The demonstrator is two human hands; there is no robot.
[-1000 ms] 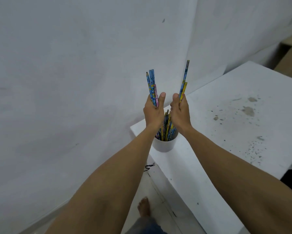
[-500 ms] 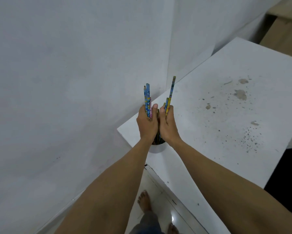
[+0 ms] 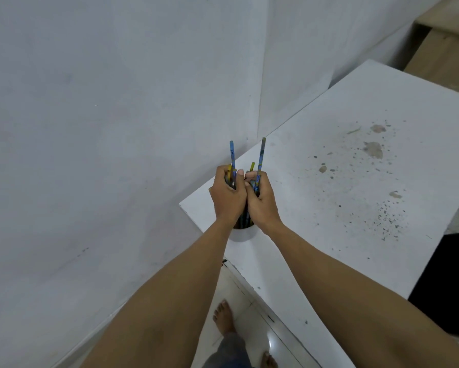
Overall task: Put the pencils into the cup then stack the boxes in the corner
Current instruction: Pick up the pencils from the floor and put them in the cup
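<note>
At the centre of the frame, the left hand (image 3: 227, 197) and the right hand (image 3: 263, 200) press side by side, each curled round a bunch of pencils (image 3: 232, 158). One blue pencil sticks up above each fist, and a shorter yellow tip shows between them. The pencils' lower ends reach down into a white cup (image 3: 241, 235) that is partly hidden under the wrists. The cup stands at the corner of a white bench (image 3: 356, 221), close to the grey wall (image 3: 90, 128) filling the left of the frame. Dark stains (image 3: 373, 148) speckle the bench at centre right. Bare feet (image 3: 223, 317) stand on the tiled floor (image 3: 252, 312) at the bottom centre.
</note>
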